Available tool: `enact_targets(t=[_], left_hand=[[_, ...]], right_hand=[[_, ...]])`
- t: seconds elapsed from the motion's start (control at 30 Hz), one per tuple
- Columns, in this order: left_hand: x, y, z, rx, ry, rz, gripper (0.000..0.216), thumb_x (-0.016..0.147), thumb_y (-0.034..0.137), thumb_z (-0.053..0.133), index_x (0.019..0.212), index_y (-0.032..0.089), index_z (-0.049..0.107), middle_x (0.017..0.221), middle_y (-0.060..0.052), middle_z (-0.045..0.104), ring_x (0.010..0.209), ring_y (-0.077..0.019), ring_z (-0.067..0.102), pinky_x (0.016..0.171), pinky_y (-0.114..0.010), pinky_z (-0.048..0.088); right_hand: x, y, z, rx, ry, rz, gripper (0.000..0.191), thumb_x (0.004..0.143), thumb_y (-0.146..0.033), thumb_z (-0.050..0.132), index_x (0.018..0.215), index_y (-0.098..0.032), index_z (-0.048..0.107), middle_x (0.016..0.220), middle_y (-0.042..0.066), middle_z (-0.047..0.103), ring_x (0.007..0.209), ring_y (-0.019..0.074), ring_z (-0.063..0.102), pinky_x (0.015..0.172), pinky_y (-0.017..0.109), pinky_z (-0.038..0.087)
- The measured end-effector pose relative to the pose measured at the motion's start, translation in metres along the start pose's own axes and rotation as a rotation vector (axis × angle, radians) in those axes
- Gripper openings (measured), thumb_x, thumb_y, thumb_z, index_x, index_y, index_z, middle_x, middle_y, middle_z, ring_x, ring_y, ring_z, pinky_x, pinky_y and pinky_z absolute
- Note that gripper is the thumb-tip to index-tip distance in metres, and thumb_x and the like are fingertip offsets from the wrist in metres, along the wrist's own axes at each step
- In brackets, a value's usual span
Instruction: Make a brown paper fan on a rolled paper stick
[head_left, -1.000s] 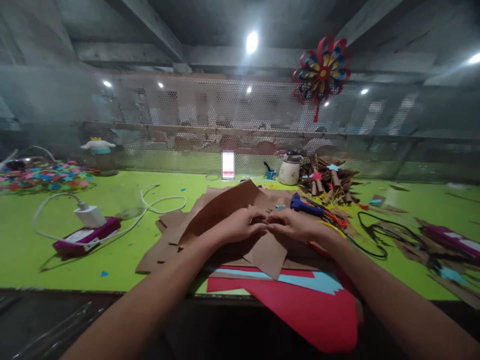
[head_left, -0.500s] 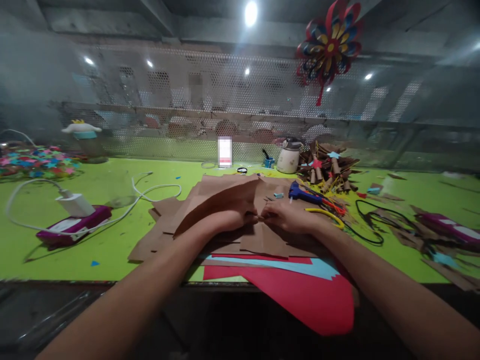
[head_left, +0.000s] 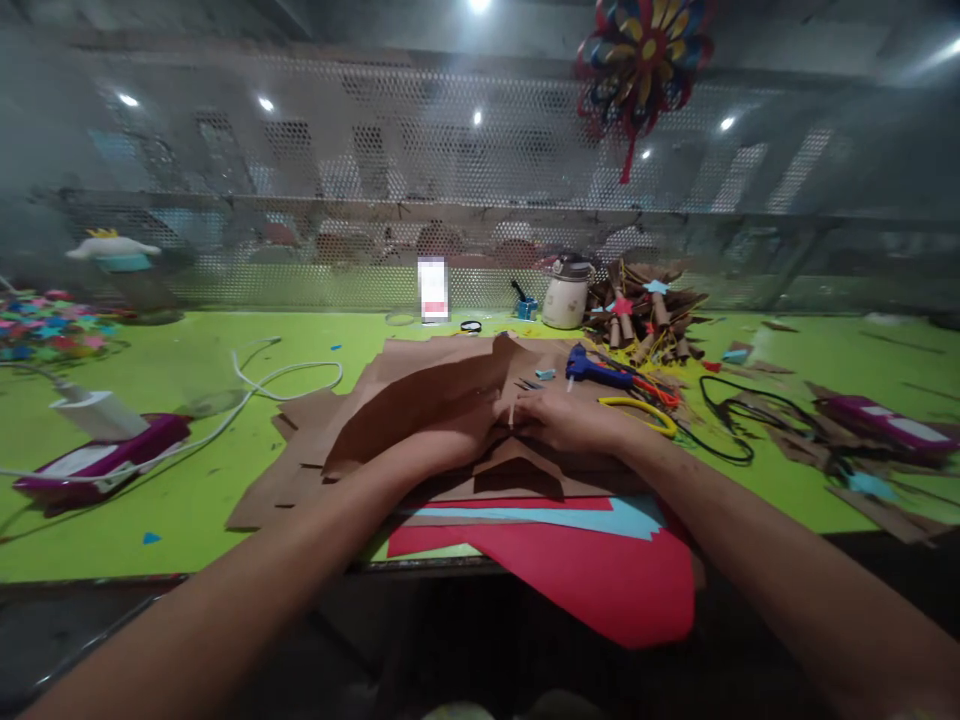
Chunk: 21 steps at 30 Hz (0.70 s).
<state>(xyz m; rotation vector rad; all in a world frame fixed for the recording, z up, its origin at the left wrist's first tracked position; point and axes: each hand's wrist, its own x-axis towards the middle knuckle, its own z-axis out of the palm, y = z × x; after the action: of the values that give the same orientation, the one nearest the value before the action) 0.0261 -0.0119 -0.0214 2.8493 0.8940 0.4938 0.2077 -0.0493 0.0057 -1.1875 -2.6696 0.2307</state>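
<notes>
A sheet of brown kraft paper point(head_left: 427, 405) bends up in a curve at the middle of the table, on top of a stack of similar brown sheets point(head_left: 259, 500). My left hand point(head_left: 478, 437) grips it with curled fingers, partly hidden by the wrist and the paper. Close beside it, my right hand point(head_left: 559, 420) pinches the same sheet, and a narrow edge shows upright between the fingertips. In front of both hands, the paper's near part is creased into a low peak. Red paper point(head_left: 600, 580) and light blue paper point(head_left: 592, 520) stick out under the stack, with the red overhanging the table edge.
A blue glue gun point(head_left: 600, 370) and yellow-handled scissors point(head_left: 645, 412) lie right of my hands. Behind them are a white jar point(head_left: 565, 295) and a pile of brown paper rolls point(head_left: 652, 320). A purple power strip point(head_left: 105, 455) with a white cable is at left.
The near part of the brown sheet, flatter before, now buckles up into a peak below my hands. Both hands stay together on the paper. The whole view has shifted slightly.
</notes>
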Motion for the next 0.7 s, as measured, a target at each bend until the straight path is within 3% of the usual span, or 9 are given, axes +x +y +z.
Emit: enact_targets(t=[0.13, 0.27, 0.43, 0.7], left_hand=[[-0.002, -0.003, -0.002, -0.026, -0.021, -0.055, 0.018, 0.084, 0.03, 0.045, 0.076, 0.016, 0.054, 0.074, -0.003, 0.055, 0.066, -0.0149, 0.046, 0.061, -0.027, 0.036], [-0.002, -0.001, -0.012, -0.047, -0.128, 0.012, 0.018, 0.084, 0.023, 0.043, 0.071, 0.016, 0.053, 0.066, -0.001, 0.052, 0.059, -0.0125, 0.04, 0.056, -0.025, 0.031], [-0.002, 0.005, -0.025, 0.001, -0.183, 0.011, 0.017, 0.08, 0.017, 0.043, 0.069, 0.015, 0.056, 0.066, -0.001, 0.055, 0.06, -0.0125, 0.041, 0.059, -0.026, 0.031], [-0.007, 0.009, -0.033, -0.012, -0.221, -0.005, 0.019, 0.081, 0.016, 0.042, 0.076, 0.017, 0.06, 0.073, -0.002, 0.059, 0.064, -0.0137, 0.045, 0.061, -0.026, 0.033]], right_hand=[[-0.003, 0.005, -0.004, -0.041, -0.038, 0.002, 0.015, 0.078, -0.008, 0.051, 0.086, -0.015, 0.062, 0.085, 0.007, 0.064, 0.075, 0.0162, 0.056, 0.064, 0.023, 0.038], [-0.005, 0.007, -0.006, -0.074, -0.066, -0.012, 0.018, 0.076, -0.006, 0.051, 0.088, -0.016, 0.06, 0.085, 0.007, 0.064, 0.075, 0.0166, 0.055, 0.063, 0.023, 0.038], [-0.009, 0.007, -0.01, -0.041, -0.107, -0.005, 0.028, 0.071, 0.001, 0.049, 0.091, -0.017, 0.058, 0.09, 0.006, 0.063, 0.077, 0.0156, 0.055, 0.061, 0.022, 0.037], [-0.015, 0.003, -0.019, -0.14, -0.195, 0.059, 0.024, 0.071, -0.001, 0.05, 0.089, -0.015, 0.057, 0.086, 0.006, 0.062, 0.072, 0.0154, 0.053, 0.057, 0.022, 0.034]])
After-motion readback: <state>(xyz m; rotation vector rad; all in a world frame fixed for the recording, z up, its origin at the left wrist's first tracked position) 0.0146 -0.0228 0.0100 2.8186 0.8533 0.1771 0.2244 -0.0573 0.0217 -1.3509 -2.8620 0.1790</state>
